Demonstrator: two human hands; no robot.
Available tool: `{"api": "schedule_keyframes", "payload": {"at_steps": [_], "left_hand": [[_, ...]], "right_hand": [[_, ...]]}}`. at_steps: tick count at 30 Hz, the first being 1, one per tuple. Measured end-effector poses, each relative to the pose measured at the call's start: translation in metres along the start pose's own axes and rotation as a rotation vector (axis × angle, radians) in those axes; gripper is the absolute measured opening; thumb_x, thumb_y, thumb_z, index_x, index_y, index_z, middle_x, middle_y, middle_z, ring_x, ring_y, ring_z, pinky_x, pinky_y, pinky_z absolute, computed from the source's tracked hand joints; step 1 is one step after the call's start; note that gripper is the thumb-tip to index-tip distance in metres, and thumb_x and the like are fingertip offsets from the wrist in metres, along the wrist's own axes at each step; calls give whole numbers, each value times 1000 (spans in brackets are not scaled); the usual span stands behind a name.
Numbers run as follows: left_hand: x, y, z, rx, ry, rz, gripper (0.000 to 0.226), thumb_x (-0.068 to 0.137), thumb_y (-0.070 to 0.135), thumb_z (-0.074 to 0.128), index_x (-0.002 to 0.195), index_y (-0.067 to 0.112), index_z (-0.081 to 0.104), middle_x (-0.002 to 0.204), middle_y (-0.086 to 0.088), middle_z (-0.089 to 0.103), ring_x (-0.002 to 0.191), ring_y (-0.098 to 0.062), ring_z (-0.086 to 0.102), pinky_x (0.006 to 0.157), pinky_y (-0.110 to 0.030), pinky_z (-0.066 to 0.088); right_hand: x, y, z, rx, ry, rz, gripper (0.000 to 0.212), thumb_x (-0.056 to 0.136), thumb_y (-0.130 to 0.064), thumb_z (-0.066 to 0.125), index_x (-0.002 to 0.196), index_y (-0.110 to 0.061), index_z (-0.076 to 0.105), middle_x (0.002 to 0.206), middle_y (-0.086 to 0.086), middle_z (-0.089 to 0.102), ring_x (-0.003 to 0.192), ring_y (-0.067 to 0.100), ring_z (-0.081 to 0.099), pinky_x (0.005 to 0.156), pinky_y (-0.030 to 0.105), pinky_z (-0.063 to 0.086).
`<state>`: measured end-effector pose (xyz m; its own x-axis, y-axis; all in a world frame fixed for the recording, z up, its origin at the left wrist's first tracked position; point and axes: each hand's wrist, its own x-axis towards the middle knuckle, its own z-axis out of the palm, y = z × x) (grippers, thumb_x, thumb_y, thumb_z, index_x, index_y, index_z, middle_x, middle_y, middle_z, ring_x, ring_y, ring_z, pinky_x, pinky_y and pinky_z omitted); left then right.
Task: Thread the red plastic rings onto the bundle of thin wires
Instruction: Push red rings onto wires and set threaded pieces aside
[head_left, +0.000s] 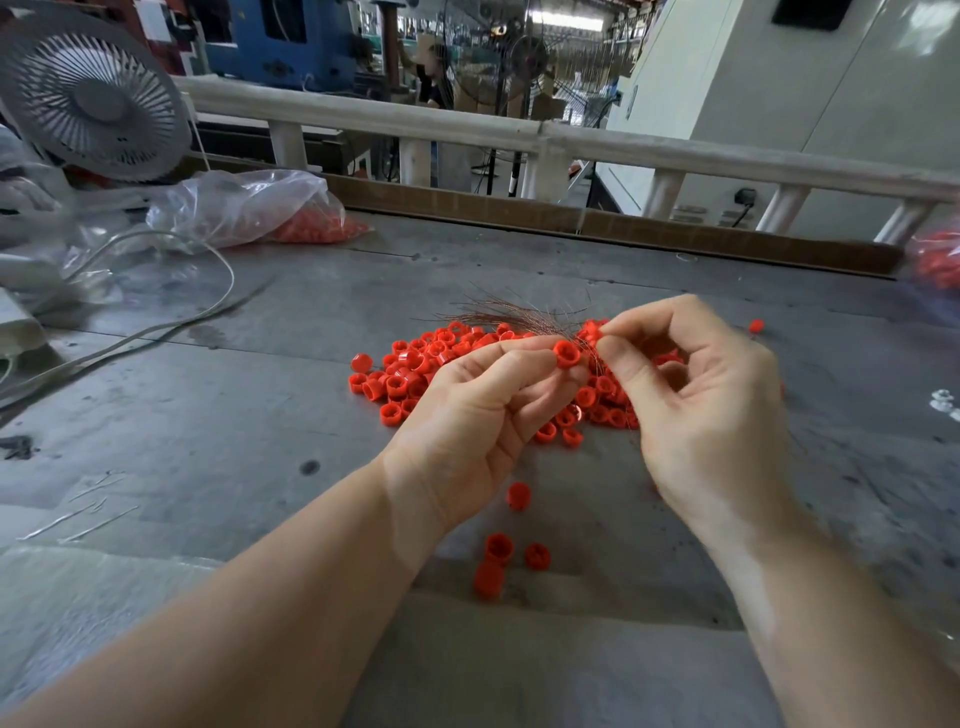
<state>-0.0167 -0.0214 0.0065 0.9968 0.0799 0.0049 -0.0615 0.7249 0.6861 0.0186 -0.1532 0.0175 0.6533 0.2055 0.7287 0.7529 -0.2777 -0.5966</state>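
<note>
Splaying looks the likeliest snag: left hand (467, 415) pinches one small red plastic ring (567, 355) above the table's heap, right hand (691, 395) pinches the thin coppery wire bundle (511, 314) (strands already fanned), so strays could miss the hole.

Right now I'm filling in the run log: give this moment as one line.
left hand: pinches red plastic ring | right hand: pinches bundle of thin wires | ring at wires, threading unclear | loose red rings heaped on grey table
</note>
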Motion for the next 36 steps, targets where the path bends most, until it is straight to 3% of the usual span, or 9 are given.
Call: {"api": "schedule_keyframes", "payload": {"at_steps": [5, 17, 22, 28, 36], "left_hand": [[0, -1, 0, 21, -12, 13, 25, 65, 6, 61, 88, -4, 61, 64, -8, 68, 63, -11, 69, 61, -15, 54], [-1, -2, 1, 113, -4, 39, 10, 61, 11, 65, 63, 11, 74, 62, -6, 69, 62, -10, 69, 57, -15, 53], [-1, -3, 2, 128, 12, 48, 9, 61, 9, 64, 62, 9, 73, 62, -7, 69, 58, -10, 68, 57, -16, 54], [-2, -4, 3, 157, 14, 66, 8, 78, -2, 58, 82, 0, 64, 63, -5, 69, 57, -8, 67, 59, -16, 55], [-5, -3, 5, 178, 52, 80, 14, 84, -6, 55, 77, 1, 65, 63, -7, 69, 58, -10, 67, 58, -16, 54]], "right_hand": [[-3, 0, 2, -144, -27, -145, 6, 85, -3, 63, 80, -5, 64, 79, 1, 60, 71, 9, 54, 68, 10, 38], [-3, -2, 1, -242, -48, -230, 7, 84, 0, 64, 78, -1, 66, 79, 4, 60, 76, 18, 56, 69, 23, 44], [-3, -1, 0, -266, -50, -257, 7, 84, 1, 64, 77, 0, 66, 78, 5, 60, 76, 20, 56, 68, 27, 47], [-4, -1, -1, -334, -64, -292, 8, 84, 0, 64, 77, 0, 66, 77, 6, 60, 75, 23, 56, 68, 31, 47], [-4, -2, -3, -402, -120, -324, 8, 84, -3, 62, 77, -1, 66, 78, 7, 62, 73, 26, 56, 63, 40, 48]]}}
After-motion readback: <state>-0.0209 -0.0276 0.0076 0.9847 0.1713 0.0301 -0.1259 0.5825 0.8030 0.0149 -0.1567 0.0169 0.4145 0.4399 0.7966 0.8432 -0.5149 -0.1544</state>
